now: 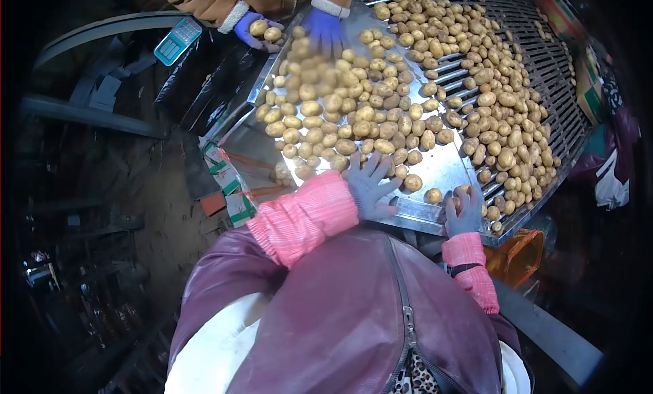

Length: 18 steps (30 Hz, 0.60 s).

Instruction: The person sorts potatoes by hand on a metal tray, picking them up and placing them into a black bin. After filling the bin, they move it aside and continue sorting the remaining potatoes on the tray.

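Observation:
Many potatoes (364, 129) lie spread over a shiny metal tray (449, 159) in front of me. My left hand (371, 186), in a grey glove, rests at the tray's near edge with fingers spread and nothing in it. Its fingertips reach the nearest potatoes. At the near right corner, my right hand (465, 214), gloved in grey too, has its fingers curled over a potato (464, 189). The palm side of this hand is hidden. A loose potato (433, 195) sits just left of it.
Across the tray, another person's purple-gloved hand (258, 32) holds potatoes; their other hand (325, 30) is among blurred potatoes. A slatted metal rack (544, 74) carries more potatoes on the right. Below it hangs an orange container (520, 254). A blue calculator-like device (178, 40) lies far left.

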Motion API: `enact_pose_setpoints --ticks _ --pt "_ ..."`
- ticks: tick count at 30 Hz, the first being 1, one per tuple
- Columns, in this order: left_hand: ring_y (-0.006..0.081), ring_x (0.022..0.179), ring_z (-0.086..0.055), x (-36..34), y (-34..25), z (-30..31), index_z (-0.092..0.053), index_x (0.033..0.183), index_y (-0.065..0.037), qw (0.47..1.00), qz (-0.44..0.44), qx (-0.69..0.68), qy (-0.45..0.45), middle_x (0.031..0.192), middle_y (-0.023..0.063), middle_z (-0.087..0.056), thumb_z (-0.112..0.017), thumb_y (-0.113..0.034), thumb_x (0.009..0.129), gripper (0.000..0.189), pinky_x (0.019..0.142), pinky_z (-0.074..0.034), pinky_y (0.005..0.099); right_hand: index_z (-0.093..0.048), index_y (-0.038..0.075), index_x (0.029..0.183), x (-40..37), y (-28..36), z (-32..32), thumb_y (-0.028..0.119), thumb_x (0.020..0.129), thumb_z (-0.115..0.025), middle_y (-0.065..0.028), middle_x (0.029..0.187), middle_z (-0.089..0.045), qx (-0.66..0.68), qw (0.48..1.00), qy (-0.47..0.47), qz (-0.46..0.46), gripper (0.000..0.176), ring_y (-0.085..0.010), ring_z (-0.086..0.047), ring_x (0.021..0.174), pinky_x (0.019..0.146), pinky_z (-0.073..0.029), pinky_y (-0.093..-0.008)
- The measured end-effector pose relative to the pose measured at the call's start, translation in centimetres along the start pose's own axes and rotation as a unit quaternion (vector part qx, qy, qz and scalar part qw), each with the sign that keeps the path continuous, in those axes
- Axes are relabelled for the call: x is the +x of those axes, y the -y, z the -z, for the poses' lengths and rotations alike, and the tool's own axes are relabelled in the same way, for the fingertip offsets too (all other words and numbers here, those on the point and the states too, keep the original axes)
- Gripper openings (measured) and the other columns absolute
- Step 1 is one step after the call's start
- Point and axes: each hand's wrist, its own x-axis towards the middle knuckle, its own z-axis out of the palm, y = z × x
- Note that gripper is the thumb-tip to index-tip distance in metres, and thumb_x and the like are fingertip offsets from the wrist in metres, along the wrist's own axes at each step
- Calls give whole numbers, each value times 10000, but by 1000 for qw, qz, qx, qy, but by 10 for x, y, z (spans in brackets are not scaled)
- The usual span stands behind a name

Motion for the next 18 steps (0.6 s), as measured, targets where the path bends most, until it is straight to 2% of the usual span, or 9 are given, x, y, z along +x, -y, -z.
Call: enact_pose_setpoints --ticks 3,7,8,11,15,17,18 --pt "397 1407 -303 -6 7 3 -622 1263 -136 999 24 19 41 1440 161 -435 -636 -534 812 601 1067 -204 683 -610 100 1232 1 -4 1 251 840 -681 -267 1384 -450 12 1000 13 7 426 -449 -480 1236 1020 -421 -501" --pt "396 1451 -246 -16 4 32 -577 1334 -158 979 143 59 135 1554 194 -319 -468 -590 916 611 1141 -96 657 -568 110 1302 5 -13 2 249 834 -681 -285 1392 -430 34 998 32 36 501 -463 -489 1220 1011 -431 -505" --pt "380 1417 -310 -19 5 38 -608 1273 -172 976 159 76 127 1520 195 -356 -519 -516 915 504 1111 -158 669 -559 112 1315 6 -16 2 249 833 -680 -290 1393 -425 40 998 32 47 515 -466 -491 1216 1009 -434 -506" --pt "374 1400 -341 -40 24 31 -631 1218 -196 971 225 56 64 1498 202 -378 -530 -477 920 422 1082 -201 675 -564 114 1300 18 -15 6 238 827 -673 -276 1381 -444 41 995 63 69 502 -463 -532 1155 961 -463 -502" --pt "380 1286 -456 -39 26 55 -626 1240 -214 974 214 56 -46 1393 194 -487 -609 -372 881 392 1056 -305 609 -586 130 1253 41 25 7 212 811 -653 -198 1280 -516 17 984 89 152 455 -420 -580 1001 848 -485 -495" --pt "369 1245 -487 -26 45 68 -618 1253 -182 964 242 81 -74 1366 186 -514 -634 -338 861 422 1038 -353 548 -592 144 1231 49 38 -5 196 799 -643 -155 1217 -544 27 975 94 201 438 -397 -588 929 787 -483 -493" --pt "364 1224 -503 -18 60 75 -614 1260 -166 958 256 93 -90 1353 182 -527 -646 -321 851 438 1028 -377 517 -582 167 1234 54 52 2 195 797 -639 -126 1172 -548 17 969 153 194 442 -372 -584 920 776 -471 -490"
